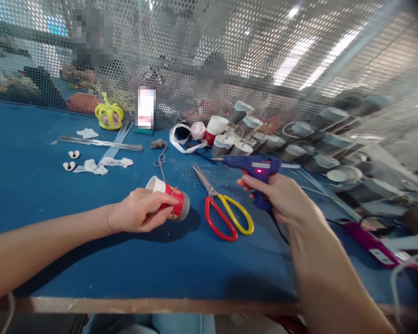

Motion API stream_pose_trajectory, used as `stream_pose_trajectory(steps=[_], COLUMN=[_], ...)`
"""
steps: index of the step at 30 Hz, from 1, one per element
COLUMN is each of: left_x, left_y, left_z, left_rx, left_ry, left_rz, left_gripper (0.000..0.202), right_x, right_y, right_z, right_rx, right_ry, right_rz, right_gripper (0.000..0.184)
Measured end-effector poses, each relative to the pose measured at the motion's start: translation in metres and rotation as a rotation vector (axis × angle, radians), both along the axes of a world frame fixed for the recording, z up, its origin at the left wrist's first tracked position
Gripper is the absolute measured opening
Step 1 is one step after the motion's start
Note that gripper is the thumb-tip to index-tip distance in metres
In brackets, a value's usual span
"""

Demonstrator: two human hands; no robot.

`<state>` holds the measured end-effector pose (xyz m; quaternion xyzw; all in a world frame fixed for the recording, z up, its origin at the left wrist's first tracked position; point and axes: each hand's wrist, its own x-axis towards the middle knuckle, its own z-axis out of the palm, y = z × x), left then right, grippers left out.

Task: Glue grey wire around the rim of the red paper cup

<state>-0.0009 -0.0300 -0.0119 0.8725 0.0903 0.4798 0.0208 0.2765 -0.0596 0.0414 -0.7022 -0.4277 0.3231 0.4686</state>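
Note:
My left hand is closed around a small red paper cup lying on its side on the blue table, its white rim pointing up and left. A brown string runs from the cup toward a small twine ball. My right hand grips the handle of a blue hot glue gun, whose red light is lit and whose nozzle points left. Red and yellow scissors lie shut on the table between my two hands.
Several grey and white paper cups are piled at the back right beside ribbon rolls. A yellow crown, glue sticks, white scraps and a purple tool lie about. Perforated metal mesh walls the far side.

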Motion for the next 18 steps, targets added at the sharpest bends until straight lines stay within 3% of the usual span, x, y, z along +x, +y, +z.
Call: stream_pose_trajectory(steps=[4, 10, 18], left_x=[0.0, 0.0, -0.002], left_y=[-0.002, -0.002, -0.004], left_z=[0.0, -0.002, -0.002], left_rx=[0.039, 0.071, 0.103], left_ry=[0.003, 0.015, 0.05], left_rz=[-0.015, -0.016, 0.018], left_gripper=[0.011, 0.012, 0.011], right_x=[0.021, 0.034, 0.035], right_y=[0.016, 0.025, 0.031], right_z=[-0.015, -0.037, -0.048], right_rx=[-0.135, -0.142, -0.149], right_ry=[-0.04, -0.096, -0.185], right_rz=[-0.03, -0.115, -0.141], right_gripper=[0.022, 0.028, 0.026])
